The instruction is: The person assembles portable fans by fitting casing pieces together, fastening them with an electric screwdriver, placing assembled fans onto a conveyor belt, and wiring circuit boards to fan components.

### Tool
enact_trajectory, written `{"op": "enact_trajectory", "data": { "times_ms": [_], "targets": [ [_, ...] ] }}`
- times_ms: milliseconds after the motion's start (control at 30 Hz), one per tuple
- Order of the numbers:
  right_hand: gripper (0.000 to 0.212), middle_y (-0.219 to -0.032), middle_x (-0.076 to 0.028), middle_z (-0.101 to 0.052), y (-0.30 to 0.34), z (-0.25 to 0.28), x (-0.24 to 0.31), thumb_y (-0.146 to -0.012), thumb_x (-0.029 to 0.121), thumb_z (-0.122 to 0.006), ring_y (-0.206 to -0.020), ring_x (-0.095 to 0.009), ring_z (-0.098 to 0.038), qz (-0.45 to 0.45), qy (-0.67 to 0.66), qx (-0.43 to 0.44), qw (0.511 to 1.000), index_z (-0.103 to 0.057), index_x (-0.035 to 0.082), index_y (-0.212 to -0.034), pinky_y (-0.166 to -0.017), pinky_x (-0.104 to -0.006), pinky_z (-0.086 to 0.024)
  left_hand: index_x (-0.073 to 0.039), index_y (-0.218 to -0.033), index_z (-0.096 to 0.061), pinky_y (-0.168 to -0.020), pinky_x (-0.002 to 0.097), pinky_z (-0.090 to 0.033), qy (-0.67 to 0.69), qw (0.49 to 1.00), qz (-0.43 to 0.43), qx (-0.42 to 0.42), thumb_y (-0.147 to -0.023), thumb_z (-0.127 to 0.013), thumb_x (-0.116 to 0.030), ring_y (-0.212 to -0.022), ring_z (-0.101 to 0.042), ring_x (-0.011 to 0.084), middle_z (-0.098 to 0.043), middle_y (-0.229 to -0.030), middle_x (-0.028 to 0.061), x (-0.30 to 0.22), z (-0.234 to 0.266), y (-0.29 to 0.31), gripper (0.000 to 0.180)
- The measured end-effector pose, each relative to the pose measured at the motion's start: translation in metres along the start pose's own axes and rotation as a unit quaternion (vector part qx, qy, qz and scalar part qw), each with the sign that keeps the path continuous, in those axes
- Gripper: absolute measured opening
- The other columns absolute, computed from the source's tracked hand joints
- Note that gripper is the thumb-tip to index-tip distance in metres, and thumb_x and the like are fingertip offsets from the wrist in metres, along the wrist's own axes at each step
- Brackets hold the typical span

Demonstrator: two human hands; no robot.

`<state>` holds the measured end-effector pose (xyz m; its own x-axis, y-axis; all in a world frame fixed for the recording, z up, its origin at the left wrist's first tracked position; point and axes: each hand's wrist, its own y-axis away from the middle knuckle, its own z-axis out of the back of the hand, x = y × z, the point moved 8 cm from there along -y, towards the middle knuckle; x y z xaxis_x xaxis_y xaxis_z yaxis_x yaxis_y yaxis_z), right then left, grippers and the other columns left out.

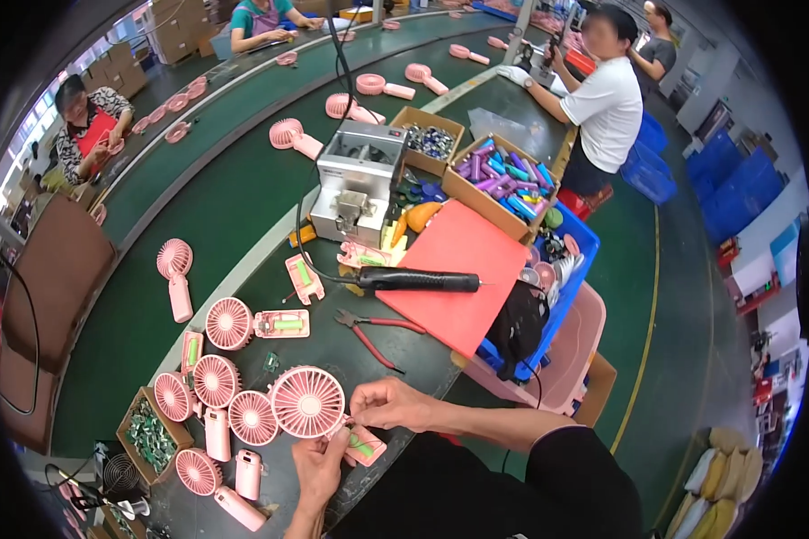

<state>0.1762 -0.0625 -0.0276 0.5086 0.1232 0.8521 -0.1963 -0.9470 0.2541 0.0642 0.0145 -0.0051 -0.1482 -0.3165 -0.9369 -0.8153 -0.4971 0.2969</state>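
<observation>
A pink handheld fan (307, 402) is between my hands, its round grille facing up. Its handle half (368, 446) lies open toward me, with a green part inside. My left hand (318, 469) grips the fan where the handle meets the head, the fingertips closed. Just right of the grille, my right hand (391, 404) pinches at the same joint; whatever is between thumb and finger is too small to make out. Beyond them, red-handled pliers (368, 337) lie spread on the dark table (333, 301). A black electric screwdriver (422, 281) rests across a red sheet (476, 251).
Several pink fans (229, 323) and a box of green circuit boards (150, 436) stand at my left. A metal machine (355, 175) and a box of coloured batteries (503, 180) sit further off. A green conveyor (234, 202) curves past, with co-workers beyond it. A blue bin (577, 247) stands right.
</observation>
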Motion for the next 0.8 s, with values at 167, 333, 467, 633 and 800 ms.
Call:
{"op": "enact_trajectory", "data": {
  "times_ms": [167, 333, 467, 633, 800],
  "targets": [
    [0.017, -0.07, 0.006, -0.054, 0.003, -0.002, 0.0, -0.087, 0.02, -0.068, -0.057, -0.001, -0.04, 0.01, -0.022, 0.029, 0.999, -0.063, 0.004, -0.087, -0.049, -0.0197, -0.026, 0.008, -0.099, -0.065, -0.05, 0.0237, -0.049, -0.012, 1.0, -0.016, 0.0, -0.09, -0.06, -0.003, -0.06, -0.062, 0.0113, -0.067, -0.078, 0.0087, -0.012, -0.003, 0.003, 0.014],
    [0.015, -0.065, 0.005, -0.053, -0.005, -0.013, 0.007, -0.085, 0.016, -0.067, -0.055, -0.001, -0.04, 0.016, -0.009, 0.033, 0.999, -0.062, 0.002, -0.084, -0.047, -0.0198, -0.027, 0.009, -0.1, -0.064, -0.052, 0.0241, -0.052, -0.035, 0.999, -0.027, -0.006, -0.09, -0.06, -0.003, -0.063, -0.065, 0.0132, -0.068, -0.081, 0.0105, -0.022, 0.005, 0.008, 0.015],
    [0.016, -0.071, 0.003, -0.057, -0.006, -0.02, 0.008, -0.088, 0.018, -0.067, -0.06, -0.002, -0.046, 0.041, 0.02, 0.061, 0.997, -0.062, 0.002, -0.086, -0.051, -0.0199, -0.033, 0.009, -0.104, -0.061, -0.054, 0.0247, -0.053, -0.005, 0.999, -0.037, 0.002, -0.091, -0.058, -0.001, -0.067, -0.067, 0.0159, -0.068, -0.084, 0.0125, -0.027, 0.006, 0.019, 0.017],
    [0.012, -0.077, 0.0, -0.062, -0.009, -0.032, 0.019, -0.092, 0.01, -0.063, -0.07, -0.005, -0.055, 0.06, 0.038, 0.087, 0.994, -0.06, -0.001, -0.088, -0.063, -0.0228, -0.044, 0.01, -0.112, -0.055, -0.059, 0.0255, -0.054, -0.003, 0.999, -0.031, -0.032, -0.089, -0.057, 0.004, -0.07, -0.068, 0.0186, -0.068, -0.088, 0.015, -0.027, 0.014, 0.021, 0.023],
    [0.01, -0.076, -0.001, -0.062, -0.017, -0.028, 0.029, -0.091, 0.008, -0.062, -0.069, -0.005, -0.056, 0.06, 0.062, 0.065, 0.994, -0.059, -0.001, -0.087, -0.063, -0.0224, -0.044, 0.009, -0.114, -0.054, -0.057, 0.0256, -0.053, 0.008, 0.997, -0.056, -0.05, -0.086, -0.059, 0.006, -0.072, -0.066, 0.0166, -0.065, -0.091, 0.0136, -0.022, 0.023, 0.009, 0.028]
  ]
}}
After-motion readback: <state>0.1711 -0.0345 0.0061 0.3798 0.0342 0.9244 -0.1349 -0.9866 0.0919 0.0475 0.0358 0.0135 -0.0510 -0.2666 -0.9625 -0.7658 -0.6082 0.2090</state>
